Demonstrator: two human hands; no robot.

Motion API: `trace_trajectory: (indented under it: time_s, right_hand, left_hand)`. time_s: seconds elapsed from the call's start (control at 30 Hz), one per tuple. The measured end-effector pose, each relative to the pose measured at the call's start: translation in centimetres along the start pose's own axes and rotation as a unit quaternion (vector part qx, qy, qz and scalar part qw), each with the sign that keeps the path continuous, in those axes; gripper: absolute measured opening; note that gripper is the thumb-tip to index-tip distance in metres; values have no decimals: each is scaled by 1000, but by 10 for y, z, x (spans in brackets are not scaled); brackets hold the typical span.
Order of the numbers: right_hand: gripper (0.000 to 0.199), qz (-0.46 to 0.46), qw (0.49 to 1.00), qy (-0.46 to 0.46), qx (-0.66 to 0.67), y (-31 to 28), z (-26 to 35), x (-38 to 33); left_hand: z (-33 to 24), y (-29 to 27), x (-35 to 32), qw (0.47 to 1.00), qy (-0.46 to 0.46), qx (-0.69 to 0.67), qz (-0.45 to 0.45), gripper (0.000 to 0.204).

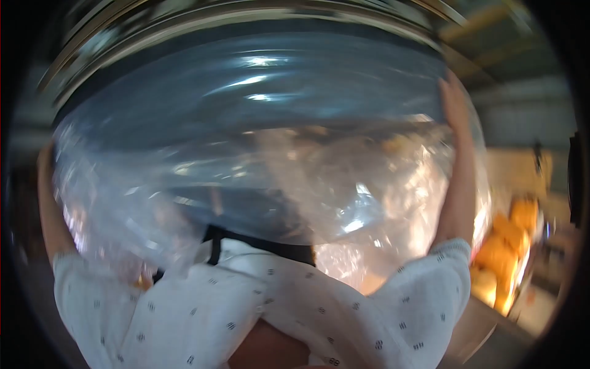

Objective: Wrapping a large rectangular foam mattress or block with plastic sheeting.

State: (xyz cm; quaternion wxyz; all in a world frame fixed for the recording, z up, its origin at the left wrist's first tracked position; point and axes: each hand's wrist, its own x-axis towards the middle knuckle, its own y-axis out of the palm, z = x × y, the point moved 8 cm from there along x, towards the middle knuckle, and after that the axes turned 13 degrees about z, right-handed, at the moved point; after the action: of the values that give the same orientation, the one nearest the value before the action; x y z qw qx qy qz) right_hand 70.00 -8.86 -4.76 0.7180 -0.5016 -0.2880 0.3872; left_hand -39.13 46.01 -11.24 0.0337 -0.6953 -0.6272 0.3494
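Observation:
Across most of the view spreads a big, crinkled piece of clear plastic [319, 178], a bag or wrapping, held in front of my body between both arms. Its far part looks dark blue-grey and shiny; what lies inside or behind it I cannot make out. At the right edge, my right hand [453, 101] presses round the plastic, its fingers partly out of sight at the far corner. My left hand [47, 157] is at the left edge of the plastic, blurred and mostly hidden. A black strap [215, 245] shows at the near side, by my chest.
Several orange-yellow bundles [504, 252] stand low on the right. Beyond the plastic, long curved rails or edges [258, 12] run along the top, smeared by motion. A pale wall [522, 111] is at the right.

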Motion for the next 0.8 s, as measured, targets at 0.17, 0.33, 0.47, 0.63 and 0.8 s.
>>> trace_trajectory:
  time_s: [0.17, 0.33, 0.47, 0.63, 0.8]
  right_hand:
    - [66, 76, 961, 259, 61, -12, -88, 38]
    - [41, -211, 934, -88, -276, -39, 81, 35]
    - [24, 176, 917, -142, 329, 32, 261, -36]
    - [48, 594, 721, -177, 310, 176, 387, -236]
    - [26, 348, 771, -360, 393, 212, 468, -269]
  left_hand:
    - [-84, 101, -89, 912, 155, 243, -292, 50]
    - [-112, 142, -117, 920, 214, 57, -324, 24]
    - [-90, 97, -113, 874, 235, 94, -414, 27]
    - [-98, 108, -104, 880, 261, -20, -396, 28]
    - [-82, 104, -87, 893, 235, -6, -384, 25]
